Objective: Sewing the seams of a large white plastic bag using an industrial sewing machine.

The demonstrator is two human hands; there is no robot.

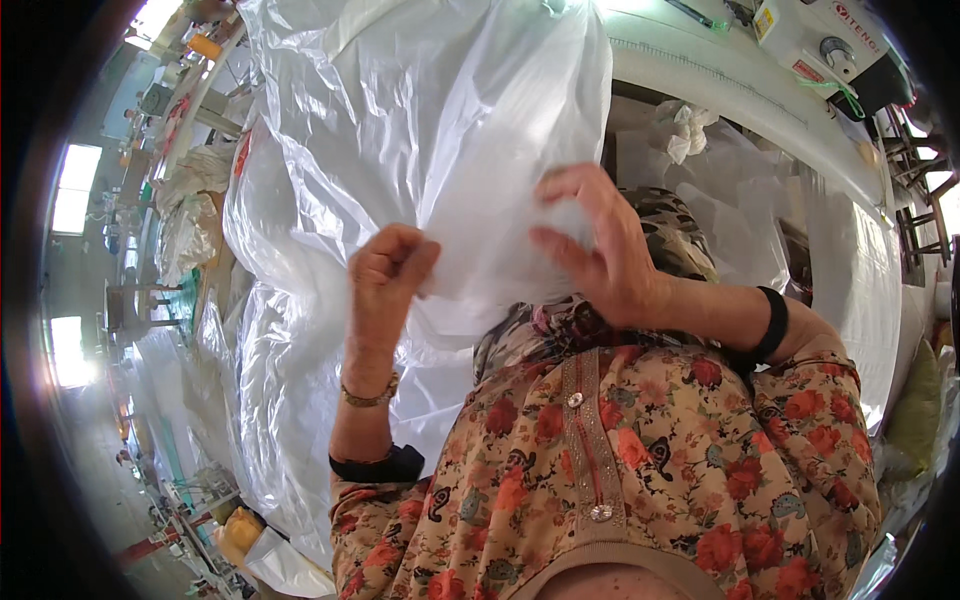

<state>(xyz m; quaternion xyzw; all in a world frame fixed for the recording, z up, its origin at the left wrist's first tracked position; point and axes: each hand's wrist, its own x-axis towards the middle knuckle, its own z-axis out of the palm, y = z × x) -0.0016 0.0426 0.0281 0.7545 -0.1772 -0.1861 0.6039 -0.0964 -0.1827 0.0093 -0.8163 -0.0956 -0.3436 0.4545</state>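
Note:
A large sheet of translucent white plastic film hangs in shiny folds in front of me and spreads down to my left. My left hand is closed in a pinch, thumb against fingers, on the edge of the film. To its right, my right hand is slightly blurred, with thumb and fingers apart and curved. It is beside the film's right part and holds nothing that I can make out. The film's lower edge reaches my lap, over dark patterned cloth.
A white sewing machine stands on a pale worktable at the far right. Crumpled white material lies beneath its edge. Dark wooden stools and an olive cushion are at the right. Heaped film lies on the left.

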